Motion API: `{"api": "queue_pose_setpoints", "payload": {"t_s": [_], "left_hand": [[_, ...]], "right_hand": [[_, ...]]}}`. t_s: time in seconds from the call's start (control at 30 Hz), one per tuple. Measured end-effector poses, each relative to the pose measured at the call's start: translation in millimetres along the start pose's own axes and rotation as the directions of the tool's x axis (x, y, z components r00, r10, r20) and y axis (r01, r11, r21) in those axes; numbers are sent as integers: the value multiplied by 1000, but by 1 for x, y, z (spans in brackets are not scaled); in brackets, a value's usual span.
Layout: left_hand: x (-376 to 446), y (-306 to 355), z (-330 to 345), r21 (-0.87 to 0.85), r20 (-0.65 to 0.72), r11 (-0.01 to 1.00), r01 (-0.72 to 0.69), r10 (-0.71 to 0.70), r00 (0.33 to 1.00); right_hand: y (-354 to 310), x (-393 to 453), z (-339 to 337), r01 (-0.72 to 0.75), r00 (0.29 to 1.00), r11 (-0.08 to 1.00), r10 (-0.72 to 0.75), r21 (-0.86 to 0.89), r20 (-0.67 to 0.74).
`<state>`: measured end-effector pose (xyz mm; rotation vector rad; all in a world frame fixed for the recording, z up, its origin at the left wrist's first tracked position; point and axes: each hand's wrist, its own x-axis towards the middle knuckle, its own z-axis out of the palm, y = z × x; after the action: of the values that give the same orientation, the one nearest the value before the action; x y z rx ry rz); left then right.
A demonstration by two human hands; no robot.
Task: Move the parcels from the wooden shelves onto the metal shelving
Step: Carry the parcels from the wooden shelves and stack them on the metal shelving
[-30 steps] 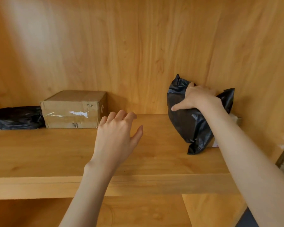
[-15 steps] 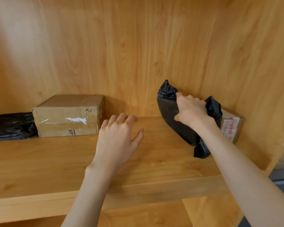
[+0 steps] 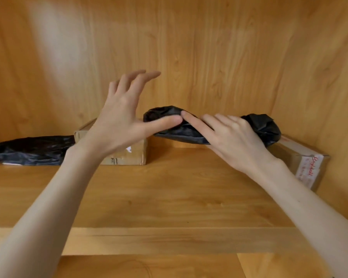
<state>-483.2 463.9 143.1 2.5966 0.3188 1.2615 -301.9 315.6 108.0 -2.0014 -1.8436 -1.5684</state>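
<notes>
parcel partly hidden by right hand

A wooden shelf spans the frame, its front edge running across the lower part. At the far left on it lies a black bag; just right of that, left of centre, sits a cardboard box. At the right edge stands a taped box with red writing.

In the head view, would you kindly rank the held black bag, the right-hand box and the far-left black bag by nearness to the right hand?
1. Held black bag, under the right hand.
2. Right-hand box, in the right corner.
3. Far-left black bag, at the left edge.
</notes>
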Motion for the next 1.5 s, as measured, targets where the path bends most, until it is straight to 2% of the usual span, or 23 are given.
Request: {"api": "queue_pose_setpoints", "payload": {"t_s": [0.03,0.1,0.17,0.2,0.27,0.43,0.6,0.67,0.73,0.8,0.87,1.0,1.07,1.17,1.27,1.37,1.43,1.5], "left_hand": [[4,-3,-4,-119,61,983,139,-133,989],[9,-10,-6,-264,251,861,435,-374,893],[8,-14,-5,-372,438,659,654,-497,749],[6,-15,-3,-415,498,561,716,-518,695],[3,-13,1,-484,533,439,757,-538,653],[3,-4,7,-585,494,367,723,-546,676],[-12,-4,19,-624,644,81,777,-511,570],[-16,0,26,-651,645,17,759,-515,565],[-16,-1,30,-695,616,-11,719,-524,588],[-15,-6,34,-755,540,19,655,-549,638],[-17,-7,35,-803,401,135,580,-598,694],[-21,-11,35,-877,157,267,399,-626,764],[-23,-12,34,-882,65,334,333,-613,787],[-26,-17,33,-861,-22,436,261,-545,838],[-25,-26,27,-802,-23,546,242,-433,901],[-23,-35,19,-749,59,621,231,-284,957],[-19,-39,15,-712,131,664,227,-192,973],[-13,-40,11,-691,185,689,219,-125,975]], "right_hand": [[-2,0,0,21,1000,1000,-21,5,-21],[-5,0,1,48,998,998,-46,34,-52],[-9,1,2,73,995,995,-68,72,-69],[-11,2,3,89,994,993,-83,76,-78],[-15,4,5,130,987,989,-122,74,-104],[-21,4,9,180,964,982,-164,61,-210],[-16,2,13,206,940,978,-191,23,-284],[-17,1,16,202,942,978,-180,52,-282],[-18,0,17,183,953,978,-150,105,-264],[-17,-3,15,153,969,977,-118,151,-219],[-16,-4,9,107,977,970,-62,219,-202],[-15,-6,-6,-46,952,911,164,410,-258],[-13,-7,-12,-160,913,832,329,531,-239],[-5,-6,-14,-329,857,644,511,691,-69],[8,-5,-13,-389,822,536,569,749,20],[21,1,-15,-449,817,420,551,789,171],[28,7,-14,-499,827,334,459,799,325],[31,16,-14,-531,841,308,310,789,445]]}}
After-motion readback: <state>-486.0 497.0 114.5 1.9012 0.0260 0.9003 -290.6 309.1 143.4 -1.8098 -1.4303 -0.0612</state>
